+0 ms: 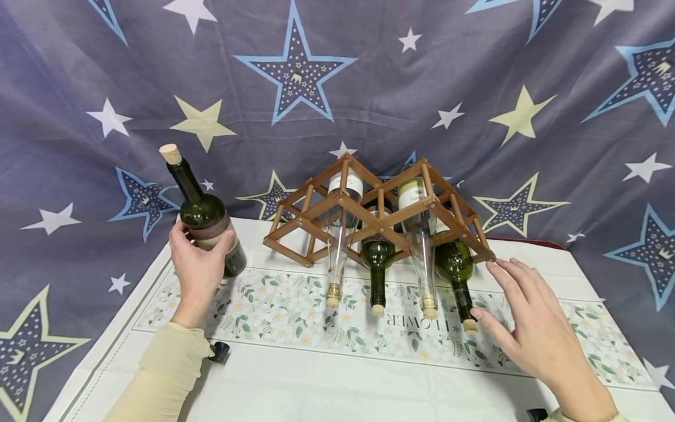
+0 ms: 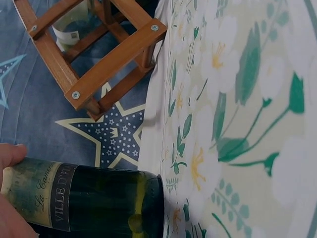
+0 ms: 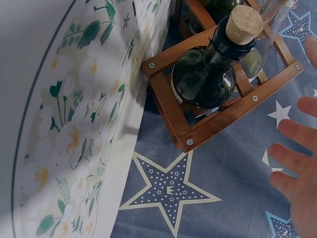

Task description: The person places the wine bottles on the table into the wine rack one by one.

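A dark green wine bottle (image 1: 203, 211) with a cork (image 1: 170, 153) in its mouth leans slightly at the left. My left hand (image 1: 197, 264) grips it round the label. The left wrist view puts the bottle's base (image 2: 148, 203) at the tablecloth; whether it bears on it I cannot tell. Right of it stands a wooden wine rack (image 1: 300, 223) holding corked bottles, necks toward me. My right hand (image 1: 538, 322) is spread beside the rack's right end, holding nothing. Its thumb lies near the neck of the rightmost green bottle (image 1: 454, 262); contact is unclear.
Two clear bottles (image 1: 337, 240) and another green bottle (image 1: 378, 255) also lie in the rack. A floral runner (image 1: 295, 310) crosses the white tablecloth (image 1: 316, 381). Behind the table hangs a star-patterned curtain (image 1: 379, 111). A small black object (image 1: 220, 352) sits at the left cuff.
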Demonstrator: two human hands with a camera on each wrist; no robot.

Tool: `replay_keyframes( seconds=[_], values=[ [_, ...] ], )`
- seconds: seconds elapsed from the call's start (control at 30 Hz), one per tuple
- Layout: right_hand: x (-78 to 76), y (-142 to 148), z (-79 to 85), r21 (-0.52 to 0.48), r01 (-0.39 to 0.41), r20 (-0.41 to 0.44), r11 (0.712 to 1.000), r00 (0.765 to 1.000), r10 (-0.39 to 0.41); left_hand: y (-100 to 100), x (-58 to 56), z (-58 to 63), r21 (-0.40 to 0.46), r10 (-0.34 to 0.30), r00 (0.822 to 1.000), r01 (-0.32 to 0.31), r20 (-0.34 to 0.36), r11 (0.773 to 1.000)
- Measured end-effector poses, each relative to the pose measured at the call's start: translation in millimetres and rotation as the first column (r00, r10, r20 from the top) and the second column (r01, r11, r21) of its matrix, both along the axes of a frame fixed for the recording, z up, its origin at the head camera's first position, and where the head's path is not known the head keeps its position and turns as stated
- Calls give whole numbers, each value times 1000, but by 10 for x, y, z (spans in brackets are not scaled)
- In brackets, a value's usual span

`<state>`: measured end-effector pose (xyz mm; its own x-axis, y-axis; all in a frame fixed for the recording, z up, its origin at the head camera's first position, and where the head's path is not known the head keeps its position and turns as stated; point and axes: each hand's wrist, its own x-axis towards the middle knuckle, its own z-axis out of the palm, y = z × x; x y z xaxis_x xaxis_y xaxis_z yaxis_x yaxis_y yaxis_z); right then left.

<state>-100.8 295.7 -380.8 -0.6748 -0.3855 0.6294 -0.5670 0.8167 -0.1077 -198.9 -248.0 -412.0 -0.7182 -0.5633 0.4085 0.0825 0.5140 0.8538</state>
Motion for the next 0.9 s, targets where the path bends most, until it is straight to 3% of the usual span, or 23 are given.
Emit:
replay_keyframes(
  seconds=[0.37, 0.9],
  values=[
    [-5, 2, 18, 13, 10, 8, 1000, 1000, -10, 13, 26, 47, -16, 9, 999, -9, -31, 1000],
    [-23, -108, 121, -41, -32, -65, 999, 997, 29, 66, 131, 260, -21, -8, 994, 5, -108, 1000]
  ],
)
